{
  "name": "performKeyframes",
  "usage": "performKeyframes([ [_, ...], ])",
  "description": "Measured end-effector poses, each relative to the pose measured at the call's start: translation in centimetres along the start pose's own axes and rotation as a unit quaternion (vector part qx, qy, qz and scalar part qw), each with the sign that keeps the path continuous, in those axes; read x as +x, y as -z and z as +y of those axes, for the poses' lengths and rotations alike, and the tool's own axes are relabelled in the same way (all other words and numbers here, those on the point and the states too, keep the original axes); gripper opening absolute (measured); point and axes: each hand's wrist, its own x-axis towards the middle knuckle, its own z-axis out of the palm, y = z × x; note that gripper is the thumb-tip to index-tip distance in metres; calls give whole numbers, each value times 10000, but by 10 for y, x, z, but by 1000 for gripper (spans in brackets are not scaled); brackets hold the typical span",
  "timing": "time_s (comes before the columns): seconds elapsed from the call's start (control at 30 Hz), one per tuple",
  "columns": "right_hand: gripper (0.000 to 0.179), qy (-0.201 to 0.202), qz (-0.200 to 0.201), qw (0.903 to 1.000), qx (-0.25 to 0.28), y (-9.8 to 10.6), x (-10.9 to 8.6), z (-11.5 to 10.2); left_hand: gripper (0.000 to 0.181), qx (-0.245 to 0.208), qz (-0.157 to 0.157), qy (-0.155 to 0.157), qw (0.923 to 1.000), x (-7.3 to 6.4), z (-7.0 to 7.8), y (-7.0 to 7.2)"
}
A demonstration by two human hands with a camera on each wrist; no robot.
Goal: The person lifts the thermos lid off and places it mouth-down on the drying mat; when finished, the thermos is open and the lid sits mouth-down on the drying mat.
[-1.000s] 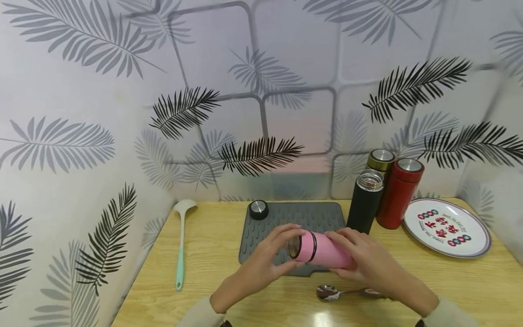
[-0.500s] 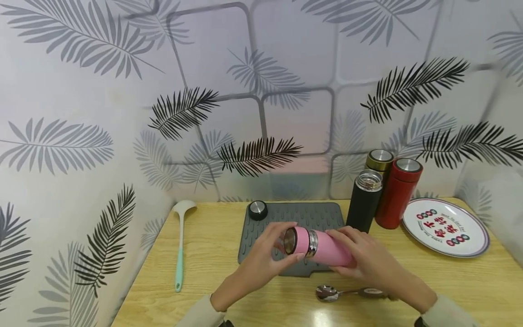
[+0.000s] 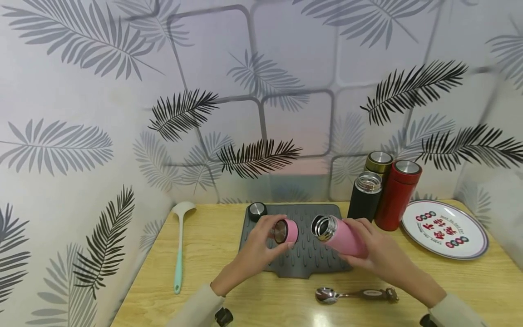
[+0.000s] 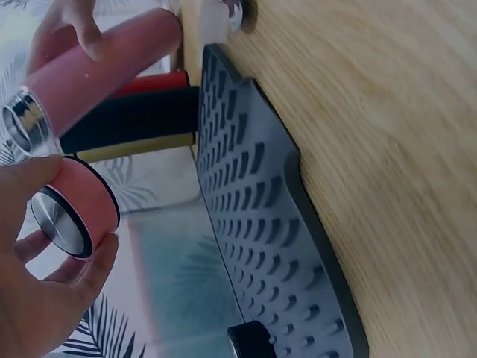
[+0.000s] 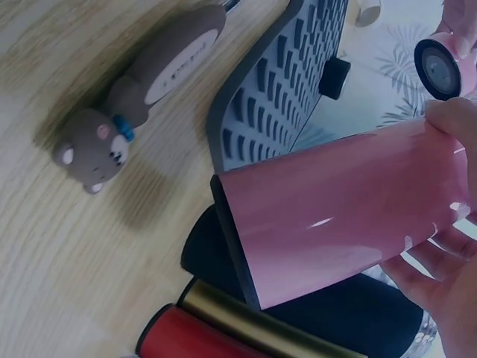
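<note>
My left hand [image 3: 261, 243] grips a pink bottle lid [image 3: 292, 231] between thumb and fingers; its silver top shows in the left wrist view, the lid [image 4: 89, 201] turned on its side. Apart from it, my right hand [image 3: 377, 252] grips a pink thermos bottle [image 3: 347, 238], tilted with its open steel mouth toward the lid. The right wrist view shows the bottle's smooth body [image 5: 335, 209] and black base. Both are held above a dark grey drying mat [image 3: 306, 259]. A black lid [image 3: 257, 210] sits on the mat's back left corner.
An open black thermos [image 3: 363, 200] stands right of the mat, before gold-lidded [image 3: 379, 160] and red [image 3: 397, 195] ones. A white plate [image 3: 445, 250] lies further right. A spoon [image 3: 327, 295] with a bear-shaped handle [image 5: 141, 97] lies in front; a ladle [image 3: 180, 254] lies left.
The pink lid has come off the bottle. My left hand has moved slightly left with the lid, my right hand right with the bottle, exposing its steel mouth.
</note>
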Motion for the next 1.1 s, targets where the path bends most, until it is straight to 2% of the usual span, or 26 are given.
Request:
performKeyframes([
  [0.23,87,-268,228,9994,-9,0,-6,14,65,466,-160,17,9988,19,-21,3],
  [0.4,88,-691,335,9970,129,1,-12,19,66,796,-319,229,9961,38,-35,4],
  [0.63,84,-1569,607,9807,1001,2,-17,22,60,1063,-520,669,9907,63,-44,-3],
  [0.77,83,-1786,654,9744,1201,1,-18,26,59,1256,-674,872,9859,76,-52,-8],
  [0.87,84,-1942,695,9703,1261,1,-22,28,58,1415,-759,893,9830,83,-60,-11],
  [0.97,84,-2077,791,9649,1402,0,-24,28,56,1535,-772,903,9810,87,-70,-13],
  [1.1,83,-2146,861,9622,1438,-2,-26,29,54,1664,-788,961,9782,89,-79,-15],
])
